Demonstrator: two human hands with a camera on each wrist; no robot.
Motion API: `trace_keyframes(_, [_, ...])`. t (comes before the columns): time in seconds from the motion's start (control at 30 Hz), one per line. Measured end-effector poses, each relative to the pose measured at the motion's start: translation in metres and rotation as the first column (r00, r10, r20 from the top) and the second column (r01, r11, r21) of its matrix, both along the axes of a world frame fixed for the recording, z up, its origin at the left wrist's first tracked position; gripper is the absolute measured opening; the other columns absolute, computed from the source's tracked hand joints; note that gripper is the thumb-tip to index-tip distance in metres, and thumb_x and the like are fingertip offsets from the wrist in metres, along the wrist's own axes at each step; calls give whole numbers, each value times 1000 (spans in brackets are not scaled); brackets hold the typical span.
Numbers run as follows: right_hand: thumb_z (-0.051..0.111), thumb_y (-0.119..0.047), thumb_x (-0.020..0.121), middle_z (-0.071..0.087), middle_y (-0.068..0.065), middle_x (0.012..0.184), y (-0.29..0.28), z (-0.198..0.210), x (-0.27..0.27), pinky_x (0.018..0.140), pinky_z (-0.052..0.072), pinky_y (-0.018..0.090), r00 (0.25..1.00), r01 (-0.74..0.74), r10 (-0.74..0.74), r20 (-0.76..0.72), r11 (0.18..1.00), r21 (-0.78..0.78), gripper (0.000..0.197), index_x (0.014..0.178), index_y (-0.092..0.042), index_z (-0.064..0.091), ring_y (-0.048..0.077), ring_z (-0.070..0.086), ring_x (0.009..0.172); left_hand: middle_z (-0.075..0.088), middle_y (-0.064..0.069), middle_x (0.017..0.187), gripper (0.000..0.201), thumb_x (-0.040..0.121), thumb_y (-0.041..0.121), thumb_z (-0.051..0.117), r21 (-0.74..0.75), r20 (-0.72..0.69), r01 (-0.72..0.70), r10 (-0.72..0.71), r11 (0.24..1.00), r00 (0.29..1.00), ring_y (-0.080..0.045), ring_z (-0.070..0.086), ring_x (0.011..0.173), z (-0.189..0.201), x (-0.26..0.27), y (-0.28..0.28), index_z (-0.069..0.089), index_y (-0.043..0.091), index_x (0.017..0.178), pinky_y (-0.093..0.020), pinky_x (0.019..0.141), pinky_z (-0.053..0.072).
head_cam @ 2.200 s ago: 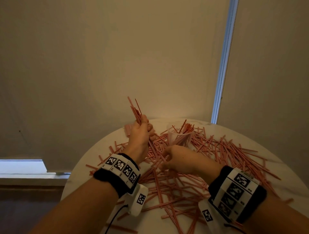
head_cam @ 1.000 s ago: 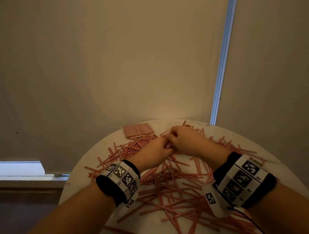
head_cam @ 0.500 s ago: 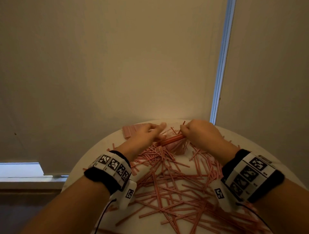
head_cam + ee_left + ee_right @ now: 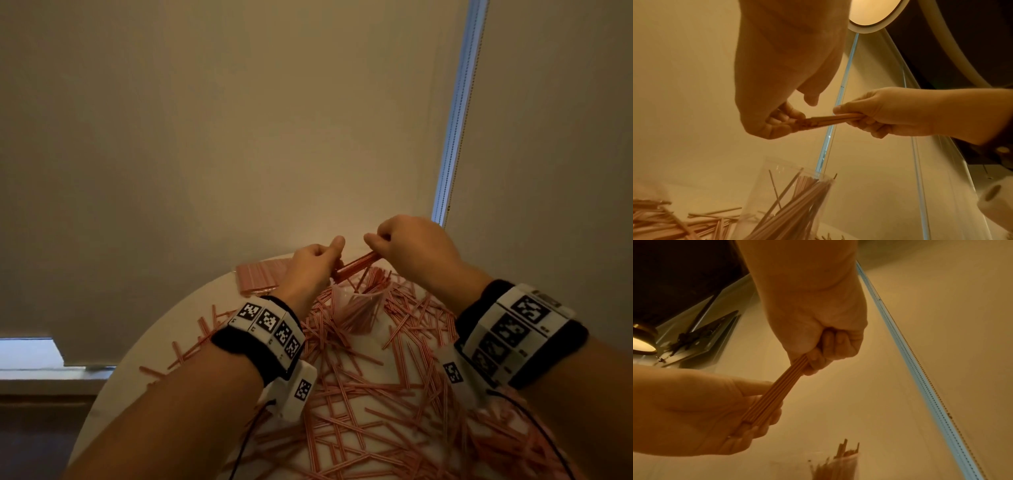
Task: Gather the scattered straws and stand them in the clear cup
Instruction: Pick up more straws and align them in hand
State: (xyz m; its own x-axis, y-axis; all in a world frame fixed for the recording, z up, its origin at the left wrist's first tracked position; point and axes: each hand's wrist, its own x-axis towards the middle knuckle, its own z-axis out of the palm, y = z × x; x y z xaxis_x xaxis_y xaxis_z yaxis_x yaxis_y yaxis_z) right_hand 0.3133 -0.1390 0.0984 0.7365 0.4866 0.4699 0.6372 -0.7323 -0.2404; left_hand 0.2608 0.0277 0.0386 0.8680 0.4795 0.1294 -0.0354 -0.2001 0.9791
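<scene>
In the head view, the left hand (image 4: 313, 265) and right hand (image 4: 409, 246) hold a tight bundle of thin red-and-white striped straws (image 4: 354, 267) between them at frame centre, raised over the clear plastic cup (image 4: 359, 308), which already stands partly filled. Loose striped straws (image 4: 359, 411) cover the round white surface (image 4: 137, 363) nearly to its lower-left edge.

From the left wrist, the left hand's fingers (image 4: 785, 116) curl round the bundle's lower end; open air separates it from the cup's rim (image 4: 797, 168) at lower centre.

From the right wrist, the right hand (image 4: 828, 344) clenches the upper end of the bundle (image 4: 774, 392), with the cup blurred at the bottom edge.
</scene>
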Motion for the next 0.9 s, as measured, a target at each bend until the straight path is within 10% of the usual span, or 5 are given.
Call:
trace_keyframes(0.13, [53,-45,99,64,2,69,12,6,27,70,58,40,998,63,-57,37,983,-172,39,79,-15,69,21,63,67,66,3,117,73,75,82,64,139,-73,9,1,990,997,-16,61,107,-5,21,6,62,20,113,-33,80,49])
trace_keyframes(0.3, [57,-42,98,67,7,85,43,-15,54,73,54,34,991,-2,-63,-121,880,-475,37,96,-7,70,24,65,82,22,-15,167,145,54,89,72,425,-415,297,-108,855,903,-33,31,149,-25,41,10,9,18,163,-52,117,36])
trace_keyframes(0.7, [65,-31,94,73,1,93,59,-35,61,83,58,37,985,-114,7,-170,769,-629,19,102,-17,75,19,67,86,36,-11,161,134,70,56,88,300,-385,361,-234,883,893,-27,44,142,-43,45,13,-1,20,164,-44,114,42])
trace_keyframes(0.8, [57,-51,95,70,0,94,48,-26,55,85,55,40,985,-125,27,-169,790,-600,34,103,-21,73,21,64,90,29,-12,166,150,66,64,86,233,-436,403,-275,885,857,-29,36,148,-41,36,15,-26,23,158,-38,117,35])
trace_keyframes(0.9, [55,-58,93,69,1,101,39,-17,44,87,54,43,994,-76,27,-102,851,-520,39,106,-25,71,22,62,95,28,-14,166,149,57,85,71,319,-520,427,-220,846,825,-30,34,150,-33,16,30,-10,17,163,-42,121,31])
